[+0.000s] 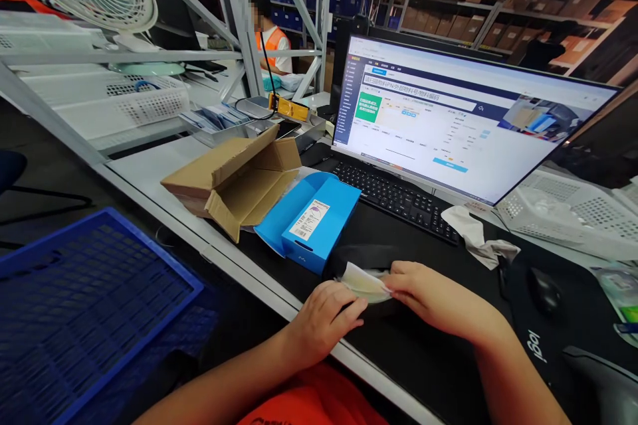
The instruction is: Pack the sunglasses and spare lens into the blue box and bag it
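Both my hands are close together over the black desk mat, gripping a small pale, yellowish-white packet that looks partly see-through. My left hand has its fingers closed on the packet's near left edge. With thumb and fingers, my right hand pinches its right end. Just behind the packet lies something dark and blurred, whose kind I cannot make out. A blue box with a white printed label stands beyond my left hand, its lid flap folded out to the left. Behind it lies an opened brown cardboard box.
A keyboard sits before the monitor. To the right are a crumpled grey cloth, a black mouse and white perforated baskets. A blue crate is low at left, below the desk edge. Another person is farther back.
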Demonstrator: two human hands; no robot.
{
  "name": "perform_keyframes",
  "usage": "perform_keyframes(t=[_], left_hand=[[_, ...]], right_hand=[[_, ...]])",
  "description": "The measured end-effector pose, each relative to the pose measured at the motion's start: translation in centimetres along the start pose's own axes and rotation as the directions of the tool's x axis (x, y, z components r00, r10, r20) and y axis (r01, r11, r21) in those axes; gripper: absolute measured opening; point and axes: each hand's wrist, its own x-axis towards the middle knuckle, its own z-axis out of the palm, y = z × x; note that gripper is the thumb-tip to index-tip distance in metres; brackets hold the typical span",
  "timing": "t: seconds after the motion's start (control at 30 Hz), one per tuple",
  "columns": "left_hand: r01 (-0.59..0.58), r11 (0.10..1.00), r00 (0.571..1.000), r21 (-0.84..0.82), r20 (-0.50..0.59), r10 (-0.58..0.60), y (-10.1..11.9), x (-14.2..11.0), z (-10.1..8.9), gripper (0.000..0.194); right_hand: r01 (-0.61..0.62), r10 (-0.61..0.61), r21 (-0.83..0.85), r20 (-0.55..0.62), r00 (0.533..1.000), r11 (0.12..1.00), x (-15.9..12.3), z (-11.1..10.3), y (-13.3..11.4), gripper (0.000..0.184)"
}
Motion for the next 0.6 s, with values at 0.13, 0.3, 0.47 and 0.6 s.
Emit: perform_keyframes(t=[0.13,0.3,0.47,0.6], left_hand=[[0.067,0.997,0.996,0.043,-0.055,-0.064,0.4,-0.4,0.1,0.023],[0.144,0.987,0.987,0.072,0.065,-0.149,1.2,-0.1,0.0,0.024],[0.122,0.990,0.986,0.076,0.103,-0.130,1.3,0.3,-0.1,0.029],[0.149,0.980,0.983,0.135,0.085,-0.161,1.4,0.7,0.2,0.030]], right_hand=[[-0.049,0.052,0.089,-0.030,0.998,0.995,0.0,0.6,-0.8,0.026],[-0.096,0.119,0.115,-0.207,0.971,0.989,0.6,1.5,-0.8,0.049],[-0.156,0.152,0.007,-0.273,0.950,0.988,1.5,2.4,-0.5,0.055],[-0.145,0.136,-0.009,-0.284,0.949,0.989,2.1,2.3,-0.2,0.053]])
